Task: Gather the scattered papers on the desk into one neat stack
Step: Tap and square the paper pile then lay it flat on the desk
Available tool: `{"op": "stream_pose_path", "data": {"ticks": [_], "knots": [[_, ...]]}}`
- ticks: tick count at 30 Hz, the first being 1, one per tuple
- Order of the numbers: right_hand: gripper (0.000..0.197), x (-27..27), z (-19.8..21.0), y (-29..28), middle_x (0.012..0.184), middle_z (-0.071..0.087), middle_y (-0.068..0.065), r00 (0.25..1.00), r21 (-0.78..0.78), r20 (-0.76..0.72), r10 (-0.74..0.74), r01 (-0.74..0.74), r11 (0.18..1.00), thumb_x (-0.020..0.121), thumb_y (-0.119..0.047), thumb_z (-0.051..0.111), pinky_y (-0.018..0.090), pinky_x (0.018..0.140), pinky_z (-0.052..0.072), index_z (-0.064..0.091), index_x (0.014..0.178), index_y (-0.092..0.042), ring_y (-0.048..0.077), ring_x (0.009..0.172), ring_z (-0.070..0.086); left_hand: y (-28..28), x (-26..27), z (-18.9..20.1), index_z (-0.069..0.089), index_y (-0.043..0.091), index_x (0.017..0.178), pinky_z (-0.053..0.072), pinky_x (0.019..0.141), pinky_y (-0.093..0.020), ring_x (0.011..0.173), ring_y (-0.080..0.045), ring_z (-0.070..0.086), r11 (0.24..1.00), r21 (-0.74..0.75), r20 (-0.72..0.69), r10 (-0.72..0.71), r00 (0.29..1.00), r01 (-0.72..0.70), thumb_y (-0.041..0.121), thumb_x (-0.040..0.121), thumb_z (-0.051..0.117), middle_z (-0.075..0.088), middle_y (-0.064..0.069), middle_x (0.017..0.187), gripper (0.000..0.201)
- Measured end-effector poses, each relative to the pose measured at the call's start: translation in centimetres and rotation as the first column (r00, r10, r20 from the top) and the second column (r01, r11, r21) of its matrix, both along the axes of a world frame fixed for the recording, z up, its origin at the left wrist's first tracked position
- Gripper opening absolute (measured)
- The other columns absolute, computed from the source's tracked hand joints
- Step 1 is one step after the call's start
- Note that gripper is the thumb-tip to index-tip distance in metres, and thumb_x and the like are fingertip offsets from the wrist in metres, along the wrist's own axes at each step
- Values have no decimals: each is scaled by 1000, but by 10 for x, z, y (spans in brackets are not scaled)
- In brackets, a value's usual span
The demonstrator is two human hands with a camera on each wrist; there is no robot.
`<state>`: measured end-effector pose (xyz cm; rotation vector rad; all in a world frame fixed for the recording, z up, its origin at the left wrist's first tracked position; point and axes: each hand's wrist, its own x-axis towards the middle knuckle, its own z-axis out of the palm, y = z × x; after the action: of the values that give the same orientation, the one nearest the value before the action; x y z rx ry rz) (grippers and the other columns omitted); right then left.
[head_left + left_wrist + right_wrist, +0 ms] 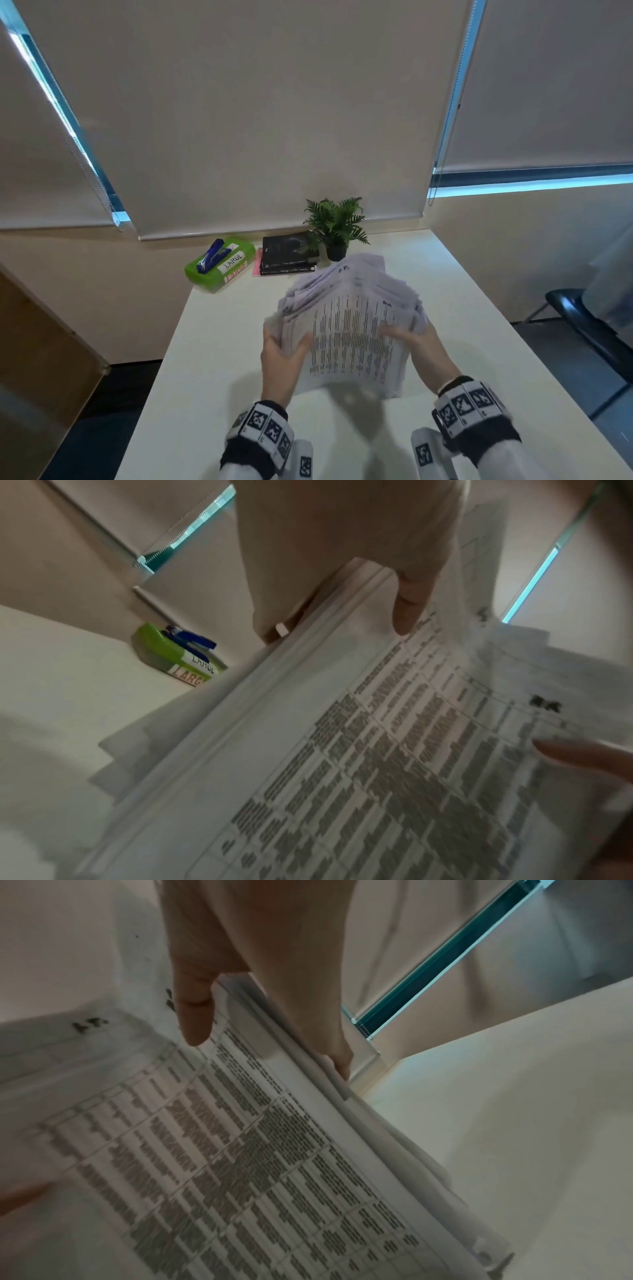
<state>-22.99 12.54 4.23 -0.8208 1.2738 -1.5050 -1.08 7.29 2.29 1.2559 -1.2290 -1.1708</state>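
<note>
From the head view, both hands grip the papers (349,329) above the white desk (212,342) — left hand (279,356) on one side edge, right hand (423,346) on the other, sheets fanned unevenly. Left wrist view: thumb (409,607) on top, fingers underneath. Right wrist view — thumb (193,1010) pressing the printed page, fingers curled behind.

The papers (349,329) are white sheets printed with a table of dark text rows. They form one thick bundle, held tilted above the desk (212,342), near edge low and far edge raised toward the potted plant (337,226). The edges are uneven: sheets fan out at the far end and along the left side.
</note>
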Motion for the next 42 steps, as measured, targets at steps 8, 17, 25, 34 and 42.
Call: {"op": "stream_pose_path", "data": {"ticks": [8, 17, 25, 34, 42], "knots": [[65, -5, 3, -8, 122, 58, 14, 1000, 1, 8, -8, 8, 1000, 61, -7, 73, 48, 85, 53, 52, 122, -12, 34, 111, 58, -15, 10, 17, 45, 32, 111, 49, 94, -39, 102, -11, 60, 993, -60, -82, -102, 991, 97, 8, 78, 72, 60, 0, 113, 49], [59, -12, 2, -11, 109, 58, 14, 1000, 59, 13, -23, 22, 998, 56, 3, 55, 37, 74, 46, 55, 115, -1, 33, 101, 54, -24, 16, 17, 47, 37, 103, 49, 92, -36, 113, -22, 57, 990, -53, -102, -135, 986, 130, 10, 80, 71, 60, 6, 111, 44], [13, 41, 17, -17, 102, 62, 20, 971, -93, -203, -128, 111, 989, 88, -10, 63, 49, 93, 48, 58, 99, -6, 36, 100, 60, -18, -7, 21, 44, 29, 131, 34, 102, -26, 126, -15, 46, 997, -72, -40, -29, 999, 26, 23, 91, 59, 51, 2, 133, 43], [60, 17, 6, -11, 112, 66, 5, 995, -24, -102, 5, -7, 1000, 70, -8, 80, 42, 82, 55, 51, 122, -14, 24, 101, 66, -16, 13, 5, 48, 30, 101, 50, 86, -18, 101, -2, 62, 996, -47, -52, -85, 995, 82, 26, 71, 80, 62, 5, 108, 44], [32, 35, 3, -21, 107, 72, 11, 991, -11, -30, -128, 128, 992, 82, -13, 69, 49, 95, 49, 64, 113, -10, 30, 103, 66, -14, -5, 4, 54, 41, 111, 43, 102, -30, 117, -9, 55, 997, -79, -99, 12, 995, -20, 24, 87, 64, 61, 8, 124, 30]]}}
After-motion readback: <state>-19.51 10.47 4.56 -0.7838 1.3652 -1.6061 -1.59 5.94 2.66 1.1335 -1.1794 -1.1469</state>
